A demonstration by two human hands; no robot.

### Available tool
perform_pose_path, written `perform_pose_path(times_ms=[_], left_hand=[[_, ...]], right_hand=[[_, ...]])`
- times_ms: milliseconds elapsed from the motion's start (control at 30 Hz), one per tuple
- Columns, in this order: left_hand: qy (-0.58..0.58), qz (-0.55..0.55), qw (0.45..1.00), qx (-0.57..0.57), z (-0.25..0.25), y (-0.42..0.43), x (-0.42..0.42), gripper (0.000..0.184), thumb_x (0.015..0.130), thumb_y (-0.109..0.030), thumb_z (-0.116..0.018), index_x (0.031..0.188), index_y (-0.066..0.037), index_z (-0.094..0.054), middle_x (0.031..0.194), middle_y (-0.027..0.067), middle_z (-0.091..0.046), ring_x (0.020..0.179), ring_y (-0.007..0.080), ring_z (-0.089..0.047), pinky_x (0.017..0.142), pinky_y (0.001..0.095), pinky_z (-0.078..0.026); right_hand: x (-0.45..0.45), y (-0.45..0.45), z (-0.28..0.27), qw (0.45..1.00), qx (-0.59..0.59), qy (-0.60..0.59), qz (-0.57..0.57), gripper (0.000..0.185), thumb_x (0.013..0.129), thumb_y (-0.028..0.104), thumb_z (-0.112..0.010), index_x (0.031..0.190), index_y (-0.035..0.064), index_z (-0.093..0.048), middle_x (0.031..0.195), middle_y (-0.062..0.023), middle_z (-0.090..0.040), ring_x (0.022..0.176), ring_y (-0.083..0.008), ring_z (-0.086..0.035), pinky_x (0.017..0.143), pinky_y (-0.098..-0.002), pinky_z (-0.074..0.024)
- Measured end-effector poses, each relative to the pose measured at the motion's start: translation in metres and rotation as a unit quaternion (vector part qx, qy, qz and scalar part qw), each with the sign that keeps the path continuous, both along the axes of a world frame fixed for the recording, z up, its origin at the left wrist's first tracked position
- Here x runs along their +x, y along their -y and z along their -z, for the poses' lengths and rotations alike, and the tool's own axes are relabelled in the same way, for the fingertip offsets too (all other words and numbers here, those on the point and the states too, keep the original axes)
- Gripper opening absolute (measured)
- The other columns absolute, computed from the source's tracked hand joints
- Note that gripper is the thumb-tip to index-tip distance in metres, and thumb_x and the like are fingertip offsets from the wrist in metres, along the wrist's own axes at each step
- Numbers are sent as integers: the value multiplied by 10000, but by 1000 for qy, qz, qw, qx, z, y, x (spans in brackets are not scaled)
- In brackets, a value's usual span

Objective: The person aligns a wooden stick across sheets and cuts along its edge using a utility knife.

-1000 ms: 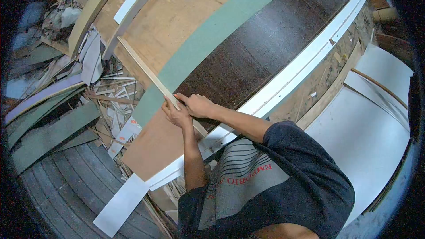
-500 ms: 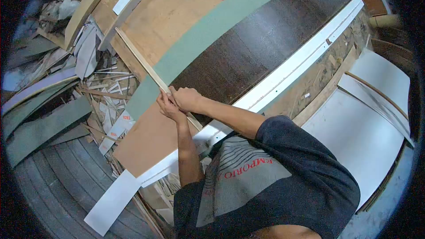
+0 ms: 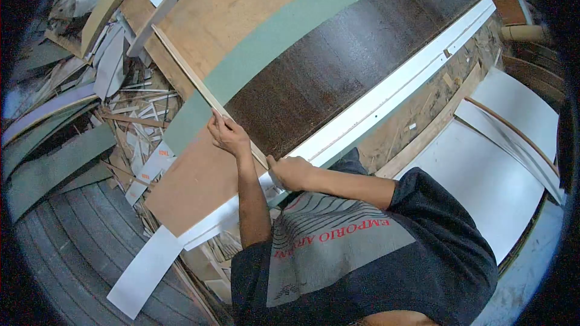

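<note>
A long, thin wooden strip [image 3: 187, 72] lies slantwise across the green curved band, along the left end of the dark brown panel [image 3: 350, 54]. Partway along it, my left hand [image 3: 231, 135] is closed around the strip, its fingertips over the far side. My right hand [image 3: 293, 172] is closed at the strip's near end, beside the long white rail [image 3: 386, 93]; its fingertips are partly hidden. Left of the strip, a tan board [image 3: 187, 190] continues the surface under my left forearm. The green band [image 3: 272, 42] curves along the dark panel's far edge.
Wood offcuts [image 3: 142, 127] lie heaped on the left, near curved boards [image 3: 60, 169]. A white board [image 3: 145, 271] juts out at the lower left. Large white sheets [image 3: 477, 181] lean at the right. A curved grey piece [image 3: 169, 3] stands at the strip's far end.
My right hand has moved away from my left, down along the strip to its near end by the white rail. My left hand stays on the strip. The view has shifted slightly.
</note>
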State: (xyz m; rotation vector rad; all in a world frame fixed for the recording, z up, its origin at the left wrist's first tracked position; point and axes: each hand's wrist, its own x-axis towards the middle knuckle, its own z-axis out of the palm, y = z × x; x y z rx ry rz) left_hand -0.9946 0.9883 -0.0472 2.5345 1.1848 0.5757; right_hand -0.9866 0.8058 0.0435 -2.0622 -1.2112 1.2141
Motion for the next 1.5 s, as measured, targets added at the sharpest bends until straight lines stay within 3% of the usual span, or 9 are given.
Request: perform_pose_path(times_ms=[233, 333, 400, 433, 667, 767, 1000, 1233, 1500], left_hand=[[-8, 0, 1000, -5, -6, 3, -1, 441, 941, -220, -457, 1364, -100, -488, 1194, 98, -508, 1069, 267, -521, 853, 467, -349], [1, -3, 1000, -17, -3, -1, 0, 433, 944, -225, -458, 1356, -98, -496, 1180, 104, -514, 1048, 269, -531, 847, 468, -351], [9, -1, 1000, -29, 1, -1, -1, 429, 946, -228, -457, 1353, -97, -500, 1170, 108, -518, 1036, 270, -535, 843, 468, -351], [20, 7, 999, -24, 2, -2, -1, 428, 948, -231, -456, 1351, -95, -502, 1165, 107, -522, 1035, 271, -537, 845, 466, -352], [-3, 5, 1000, -6, -5, 0, -2, 439, 938, -215, -463, 1359, -93, -494, 1172, 105, -523, 1054, 268, -528, 850, 460, -351], [9, 10, 999, -32, -3, -3, -3, 456, 935, -218, -459, 1372, -91, -478, 1186, 105, -514, 1091, 271, -505, 861, 473, -339], [-3, 9, 1000, -17, -2, -5, -3, 452, 940, -259, -440, 1346, -74, -507, 1180, 106, -517, 1067, 276, -520, 867, 458, -341], [9, 5, 1000, -18, 9, -9, -7, 456, 933, -277, -456, 1346, -92, -515, 1168, 106, -533, 1048, 273, -532, 876, 437, -352], [73, 19, 995, -72, 20, -15, -11, 443, 911, -198, -524, 1348, -125, -519, 1139, 87, -550, 1013, 250, -550, 849, 428, -371]], right_hand=[[1, -10, 1, 999, -30, 9, -19, 510, 781, 98, -583, 1211, -123, -418, 855, -260, -661, 782, -387, -678, 639, -456, -551], [9, -13, -2, 997, -39, -18, -71, 421, 784, 114, -587, 1135, -106, -514, 886, -249, -664, 839, -378, -676, 677, -450, -553], [-2, -20, 18, 998, -34, -8, -46, 207, 732, 114, -642, 875, -23, -702, 993, -219, -678, 909, -352, -679, 752, -438, -552], [6, -23, 12, 998, -35, -8, -47, 207, 732, 114, -642, 875, -23, -702, 993, -219, -678, 909, -352, -679, 752, -438, -552], [60, -19, -6, 986, -124, -75, -80, 352, 796, 198, -544, 1059, -10, -652, 1042, -237, -661, 978, -376, -649, 831, -470, -517], [73, -24, -1, 988, 21, -71, 134, 423, 820, 124, -497, 1235, 46, -498, 978, -294, -636, 888, -461, -625, 756, -551, -502], [77, -77, 31, 978, 73, -39, 190, 573, 827, 182, -570, 1365, 95, -392, 892, -280, -656, 819, -455, -643, 739, -538, -514], [76, -95, 33, 988, 53, -14, 146, 616, 854, 251, -584, 1390, 69, -341, 876, -284, -654, 823, -440, -653, 734, -521, -527], [71, -101, 28, 990, 46, 41, 129, 525, 967, 326, -397, 1365, -14, -344, 827, -270, -659, 740, -420, -664, 646, -523, -536]])
